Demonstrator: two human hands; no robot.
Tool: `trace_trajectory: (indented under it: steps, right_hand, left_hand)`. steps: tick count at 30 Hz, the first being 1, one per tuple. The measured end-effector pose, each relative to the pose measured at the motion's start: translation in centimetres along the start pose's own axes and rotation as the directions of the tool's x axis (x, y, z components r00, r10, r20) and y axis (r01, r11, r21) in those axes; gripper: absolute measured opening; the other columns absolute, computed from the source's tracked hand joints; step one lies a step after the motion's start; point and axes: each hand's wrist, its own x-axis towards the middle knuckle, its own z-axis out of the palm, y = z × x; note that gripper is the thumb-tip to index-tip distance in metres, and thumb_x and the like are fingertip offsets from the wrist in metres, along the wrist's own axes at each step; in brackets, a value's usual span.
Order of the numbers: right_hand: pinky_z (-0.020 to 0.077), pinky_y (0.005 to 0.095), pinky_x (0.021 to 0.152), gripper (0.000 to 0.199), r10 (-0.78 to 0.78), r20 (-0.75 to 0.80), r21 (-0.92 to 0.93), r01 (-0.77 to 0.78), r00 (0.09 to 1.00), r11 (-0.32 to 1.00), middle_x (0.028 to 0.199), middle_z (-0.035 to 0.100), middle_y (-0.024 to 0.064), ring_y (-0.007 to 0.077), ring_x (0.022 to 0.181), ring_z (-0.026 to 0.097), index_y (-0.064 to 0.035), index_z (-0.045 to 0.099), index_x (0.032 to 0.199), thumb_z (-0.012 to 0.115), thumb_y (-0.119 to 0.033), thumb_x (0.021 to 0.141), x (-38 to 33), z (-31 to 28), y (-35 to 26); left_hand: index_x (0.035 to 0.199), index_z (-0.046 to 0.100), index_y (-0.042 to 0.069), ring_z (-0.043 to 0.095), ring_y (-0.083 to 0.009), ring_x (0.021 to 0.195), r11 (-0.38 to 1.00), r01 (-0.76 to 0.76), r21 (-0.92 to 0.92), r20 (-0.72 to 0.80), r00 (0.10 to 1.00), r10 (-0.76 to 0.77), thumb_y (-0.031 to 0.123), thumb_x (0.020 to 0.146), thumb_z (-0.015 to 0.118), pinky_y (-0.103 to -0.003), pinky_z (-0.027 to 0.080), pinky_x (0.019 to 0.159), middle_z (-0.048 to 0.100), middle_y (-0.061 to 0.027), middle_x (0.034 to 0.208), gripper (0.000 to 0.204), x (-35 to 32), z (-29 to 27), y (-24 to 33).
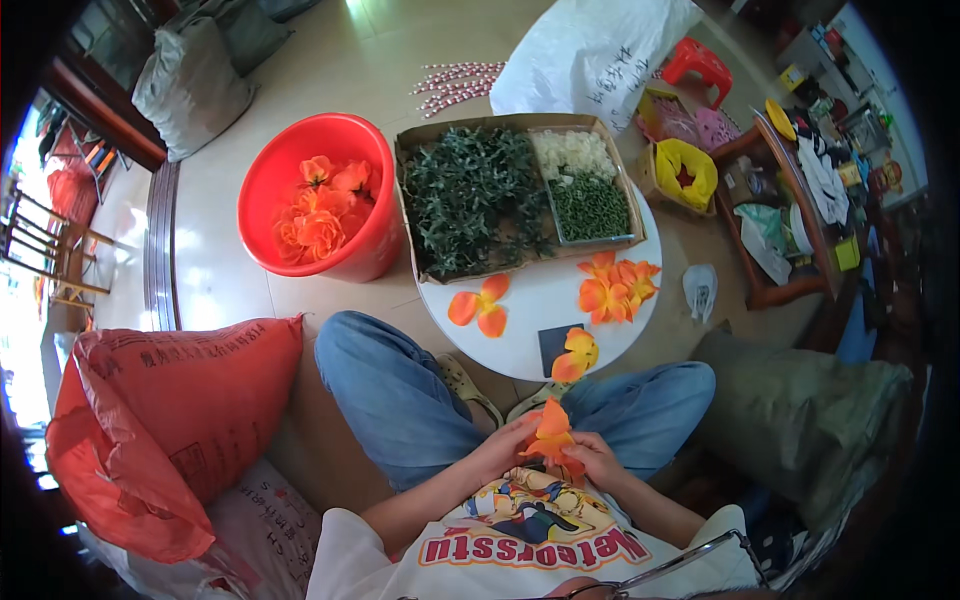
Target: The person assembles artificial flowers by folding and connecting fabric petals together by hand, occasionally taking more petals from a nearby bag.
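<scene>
Close to my lap, my left hand (506,445) and my right hand (592,460) are both closed on an orange fabric flower petal piece (552,430), one from each side. On the round white table (475,345) just beyond lies a yellow-orange petal piece (577,356), partly over a small dark square (551,345). A loose orange petal piece (481,308) lies farther left, and a pile of similar petals (618,287) sits at the right. Behind them rests a shallow cardboard box (640,222) holding dark green artificial leaves (465,195).
A clear container in the box holds white pieces (575,155) and small green pieces (590,205). The red bucket (372,240) at left contains orange flowers (322,215). Full sacks (190,390) (800,420) flank me. A yellow-lined box (685,170) and red stool (698,68) stand far right.
</scene>
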Motion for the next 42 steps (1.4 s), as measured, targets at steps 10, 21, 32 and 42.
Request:
trace_trajectory:
  steps: [10,21,32,42]
  right_hand:
    - [0.0470,0.0285,0.083,0.029,0.015,-0.059,0.328,0.005,0.998,0.945,0.105,0.062,0.0053,0.0130,0.094,0.059,0.0007,0.058,0.115,0.050,-0.018,0.095,0.0,-0.9,0.3]
    - [0.0532,0.0290,0.065,0.008,-0.015,-0.084,0.594,0.062,0.996,0.802,0.088,0.063,0.0105,0.0173,0.075,0.064,-0.0058,0.053,0.086,0.061,-0.003,0.086,-0.8,-1.5,-0.4]
    - [0.0515,0.0269,0.058,0.026,0.081,-0.013,0.524,-0.063,0.997,0.850,0.084,0.062,0.0073,0.0133,0.067,0.061,-0.0061,0.049,0.102,0.065,-0.002,0.082,-2.2,-0.2,-3.1]
    - [0.0437,0.0273,0.049,0.020,-0.362,-0.251,-0.615,0.141,0.898,0.776,0.068,0.056,0.0038,0.0128,0.056,0.057,-0.0045,0.051,0.080,0.070,-0.011,0.077,-2.9,1.7,-3.0]
  left_hand:
    - [0.116,0.053,0.004,0.059,-0.0184,0.105,0.927,-0.367,-0.072,-0.165,0.921,0.352,0.019,0.097,0.047,-0.034,0.047,0.092,0.059,-0.0072,0.117,0.025,1.3,-0.6,0.0]
    - [0.103,0.057,0.008,0.049,-0.0104,0.066,0.887,-0.460,-0.030,-0.250,0.863,0.439,0.012,0.093,0.051,-0.025,0.048,0.066,0.050,-0.0006,0.074,0.013,-0.6,-0.3,2.0]
    - [0.122,0.056,0.014,0.062,-0.0218,0.067,-0.427,-0.316,0.847,0.531,0.538,0.655,0.030,0.064,0.080,-0.031,0.053,0.057,0.060,-0.0040,0.095,0.065,-2.0,2.0,1.5]
    - [0.109,0.059,0.003,0.062,-0.0110,0.078,0.671,-0.265,0.693,-0.089,0.891,0.445,0.021,0.087,0.064,-0.024,0.050,0.067,0.065,-0.0046,0.095,0.029,-0.4,1.6,-0.3]
